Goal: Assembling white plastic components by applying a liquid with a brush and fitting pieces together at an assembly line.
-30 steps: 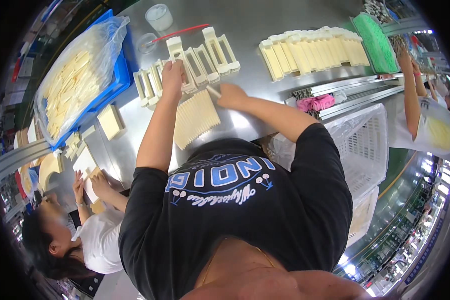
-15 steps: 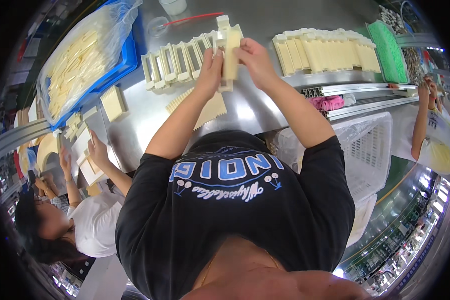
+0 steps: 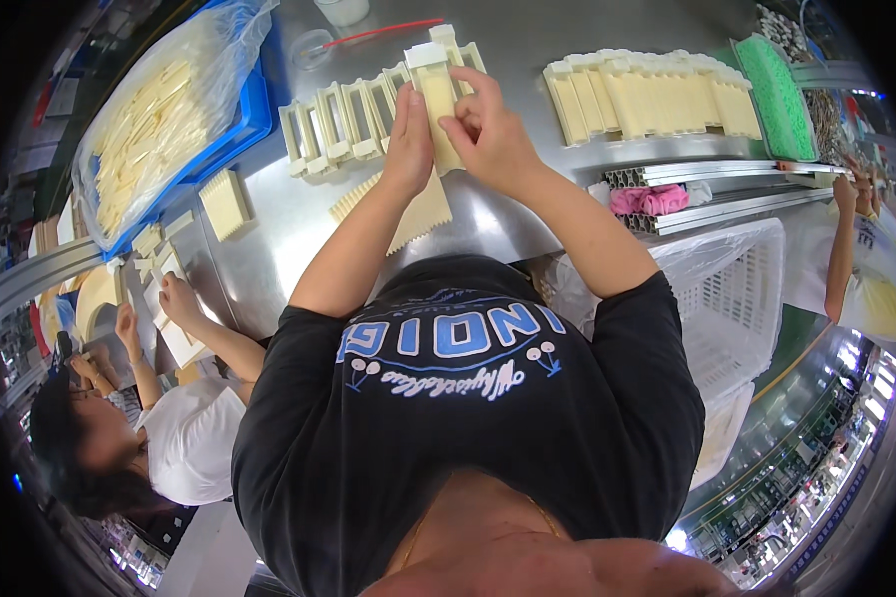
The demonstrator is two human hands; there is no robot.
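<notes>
My left hand [image 3: 409,149] lies along the left side of a long cream plastic housing [image 3: 435,104] with a white end block, its fingers straight and pressed against it. My right hand [image 3: 490,134] grips the right side of the same piece with the index finger near the top and the thumb lower down. A flat cream face of the piece is turned up. Just left and behind stands a row of open cream plastic frames [image 3: 334,127]. Under my left wrist lie cream panels with toothed edges [image 3: 423,219], partly hidden by the forearm.
A blue bin [image 3: 257,107] with bagged cream strips stands far left, near a toothed stack [image 3: 226,204]. Closed cream pieces [image 3: 657,99] line the right, beside a green tray [image 3: 775,104], aluminium profiles [image 3: 737,174] and a pink cloth [image 3: 649,199]. A co-worker [image 3: 189,428] works at left.
The cream piece has turned from edge-on to flat face up and shifted slightly left. My right hand's fingers have moved down along its side. The left co-worker's hands moved.
</notes>
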